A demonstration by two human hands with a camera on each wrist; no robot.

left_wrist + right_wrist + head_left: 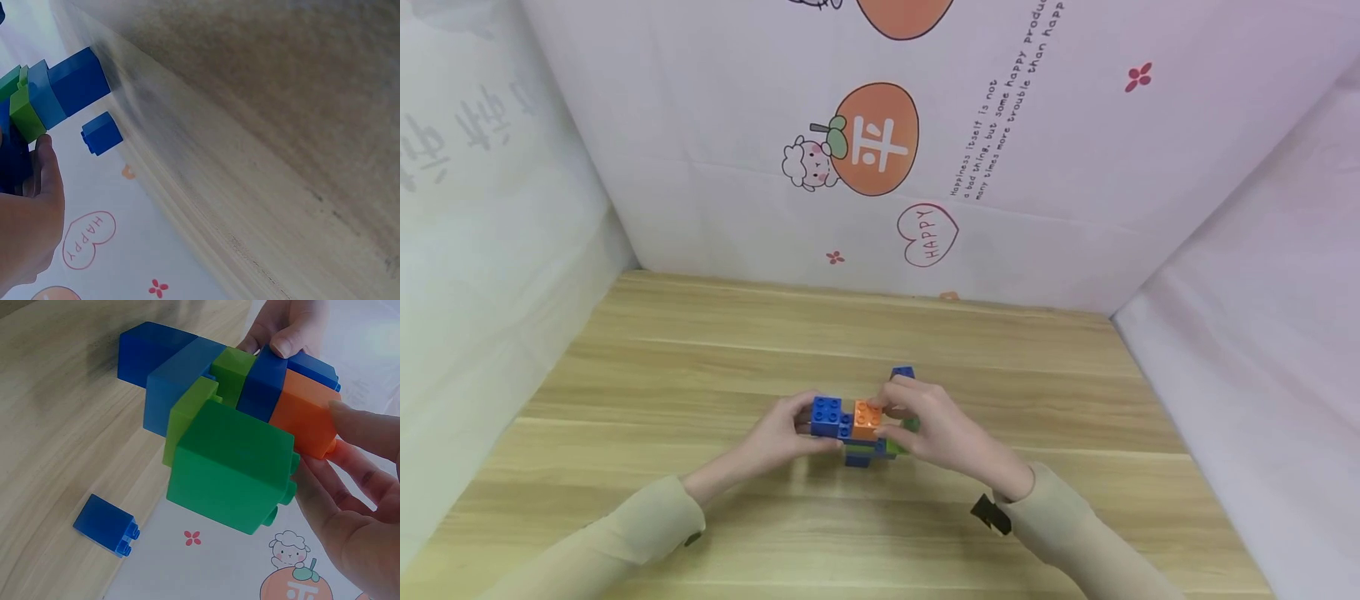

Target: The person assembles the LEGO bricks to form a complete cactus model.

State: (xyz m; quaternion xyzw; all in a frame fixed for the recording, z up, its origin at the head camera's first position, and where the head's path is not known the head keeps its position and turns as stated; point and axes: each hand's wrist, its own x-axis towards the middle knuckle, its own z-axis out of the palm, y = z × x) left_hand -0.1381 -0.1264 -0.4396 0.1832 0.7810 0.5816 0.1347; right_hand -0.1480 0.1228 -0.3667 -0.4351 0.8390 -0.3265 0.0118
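Near the middle of the worktop [700,375], a little toward its front edge, both hands hold one block assembly [219,419] between them. The left hand [778,437] curls round its blue end, thumb on a dark blue block. The right hand [936,433] pinches the orange block [867,419] on top, fingertips on its side and studs. It looks seated on the assembly, though from these angles I cannot be sure it is pushed fully home.

The build seems well along: several blocks are already locked together, and one small blue block [105,525] lies loose on the worktop just beyond the right hand, toward the back edge, not yet joined.

By count: one assembly, holding one orange block, at least three blue blocks in two shades, one large green block [231,465] and some lime-green ones; one loose blue block; two hands.
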